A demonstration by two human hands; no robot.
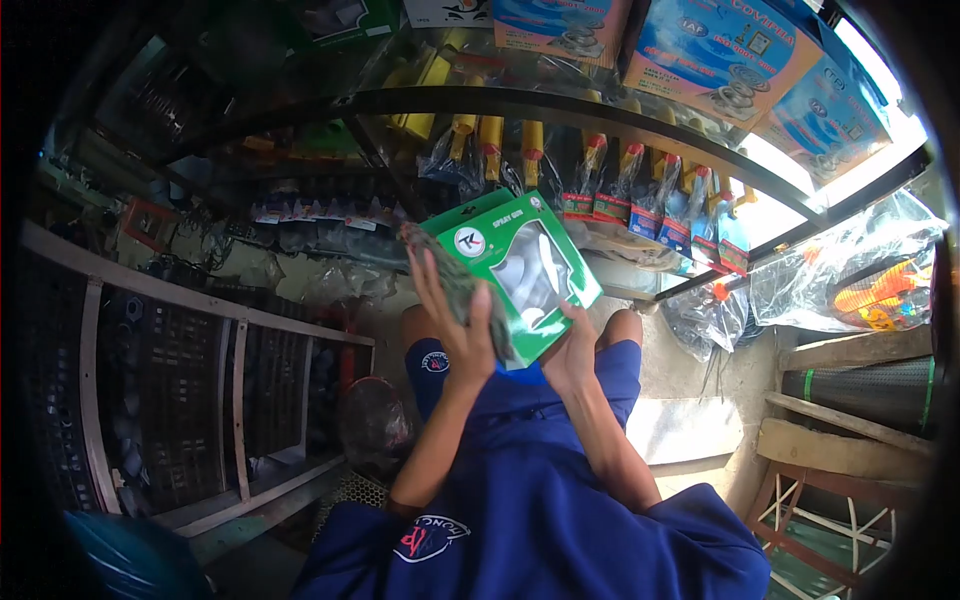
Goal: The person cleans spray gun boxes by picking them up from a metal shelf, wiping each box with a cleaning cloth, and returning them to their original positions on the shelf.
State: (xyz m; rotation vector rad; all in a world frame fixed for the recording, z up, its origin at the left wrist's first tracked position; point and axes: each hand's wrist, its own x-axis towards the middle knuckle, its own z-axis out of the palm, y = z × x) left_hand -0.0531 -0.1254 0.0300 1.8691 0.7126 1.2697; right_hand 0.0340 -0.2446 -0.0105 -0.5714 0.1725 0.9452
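Note:
A green box (492, 256) marked "SPRAY GUN" is held up in front of my body, tilted. Through its clear window a silver-grey spray gun (532, 282) shows. My right hand (572, 352) grips the box at its lower right corner, thumb on the front face. On the box's left side, my left hand (458, 335) presses a dark grey-green cloth (452, 272) against it, fingers stretched along the cloth and thumb upright. Part of the cloth is hidden behind that hand.
Yellow-handled tools (533, 145) in plastic packs hang along the shelf ahead. Above them stand blue and orange boxes (715, 55). A metal-framed rack (240, 400) is on the left. At right are a bagged orange item (880, 290) and a roll of dark mesh (865, 390).

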